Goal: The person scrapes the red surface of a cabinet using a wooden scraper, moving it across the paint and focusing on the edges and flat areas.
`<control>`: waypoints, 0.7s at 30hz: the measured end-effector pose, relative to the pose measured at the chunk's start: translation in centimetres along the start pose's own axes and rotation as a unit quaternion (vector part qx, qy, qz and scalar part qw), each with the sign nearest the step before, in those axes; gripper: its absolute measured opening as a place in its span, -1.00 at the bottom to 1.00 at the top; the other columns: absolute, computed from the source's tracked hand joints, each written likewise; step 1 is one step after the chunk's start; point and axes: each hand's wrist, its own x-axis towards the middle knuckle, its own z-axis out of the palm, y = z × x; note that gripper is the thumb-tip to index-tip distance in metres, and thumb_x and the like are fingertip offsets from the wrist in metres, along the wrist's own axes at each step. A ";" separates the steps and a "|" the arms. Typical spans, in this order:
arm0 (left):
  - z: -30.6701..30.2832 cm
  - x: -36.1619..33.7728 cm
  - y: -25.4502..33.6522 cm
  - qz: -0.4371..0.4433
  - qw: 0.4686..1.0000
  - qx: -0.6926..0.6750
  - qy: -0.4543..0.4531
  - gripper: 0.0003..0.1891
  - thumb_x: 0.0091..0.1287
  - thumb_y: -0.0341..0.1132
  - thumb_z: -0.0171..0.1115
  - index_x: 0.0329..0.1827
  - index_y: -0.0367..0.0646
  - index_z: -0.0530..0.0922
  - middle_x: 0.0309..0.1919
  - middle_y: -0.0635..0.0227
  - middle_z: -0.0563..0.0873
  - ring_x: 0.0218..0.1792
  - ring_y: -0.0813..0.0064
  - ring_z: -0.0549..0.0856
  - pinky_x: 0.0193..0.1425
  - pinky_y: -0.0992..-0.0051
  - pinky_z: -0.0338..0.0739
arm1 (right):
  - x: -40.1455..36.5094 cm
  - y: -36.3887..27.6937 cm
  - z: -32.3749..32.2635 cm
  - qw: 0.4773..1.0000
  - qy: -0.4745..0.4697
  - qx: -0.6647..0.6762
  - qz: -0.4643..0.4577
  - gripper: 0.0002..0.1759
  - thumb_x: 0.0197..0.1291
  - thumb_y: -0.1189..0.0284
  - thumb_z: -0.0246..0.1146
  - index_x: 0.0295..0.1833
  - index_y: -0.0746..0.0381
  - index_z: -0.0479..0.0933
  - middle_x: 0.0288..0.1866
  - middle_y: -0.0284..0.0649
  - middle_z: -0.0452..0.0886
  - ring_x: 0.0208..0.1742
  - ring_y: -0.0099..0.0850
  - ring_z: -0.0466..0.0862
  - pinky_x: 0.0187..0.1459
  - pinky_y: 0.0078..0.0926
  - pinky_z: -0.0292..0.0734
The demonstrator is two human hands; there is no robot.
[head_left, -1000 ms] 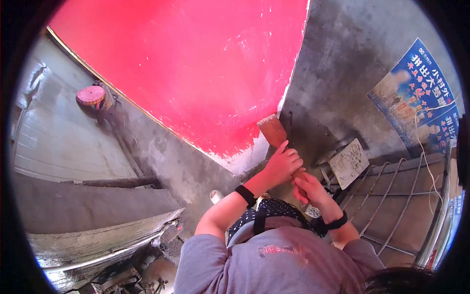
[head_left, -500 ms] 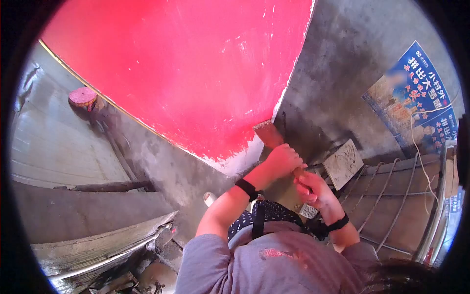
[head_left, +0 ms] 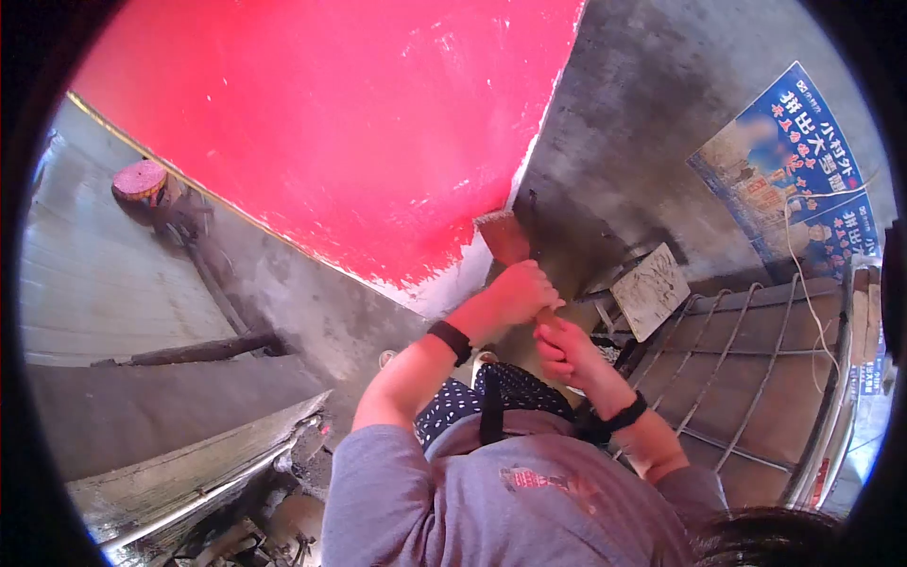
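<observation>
My left hand (head_left: 522,292) is wrapped round the upper part of a scraper (head_left: 505,238), which has a broad flat reddish-brown head. Lower on the same handle, my right hand (head_left: 573,352) is closed round its end; most of the handle is hidden by my fingers. The scraper's pale front edge meets the lower right corner of a large red panel (head_left: 331,142). Beside that edge lies a white patch (head_left: 453,283) with a ragged border against the red. Thin white flecks show across the red surface.
A blue poster (head_left: 803,170) hangs on the grey wall at right, with a pale cable (head_left: 792,241) across it. Below are a whitish board (head_left: 650,292) and a metal-bar frame (head_left: 746,369). A pink-topped round object (head_left: 139,180) and rubble (head_left: 274,529) lie at left.
The view has shifted slightly, so the panel, poster and hands sit further left. Both hands still grip the scraper, its head still at the panel's corner edge.
</observation>
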 end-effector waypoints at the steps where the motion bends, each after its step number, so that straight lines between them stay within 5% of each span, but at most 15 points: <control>1: 0.1 0.0 0.1 0.001 1.000 0.000 0.005 -0.76 0.04 -0.23 0.23 -0.73 0.00 0.41 -0.71 0.46 0.51 -0.58 0.43 0.48 -0.39 0.46 0.28 | 0.4 0.7 -0.5 1.000 -0.013 0.008 -0.015 -0.93 0.27 0.39 -0.08 -0.26 0.13 0.27 -0.73 -0.49 0.13 -0.84 -0.67 0.08 -0.79 -0.70 -0.04; 21: -3.4 2.1 0.6 -0.059 0.995 -0.029 0.070 -0.70 0.09 -0.21 0.17 -0.76 -0.08 0.39 -0.76 0.28 0.45 -0.60 0.20 0.48 -0.47 0.32 0.30 | -1.5 -3.5 2.9 0.994 -0.098 0.028 -0.031 -0.75 0.22 0.42 -0.07 -0.02 0.29 0.29 -0.67 -0.46 0.17 -0.81 -0.70 0.13 -0.79 -0.77 0.00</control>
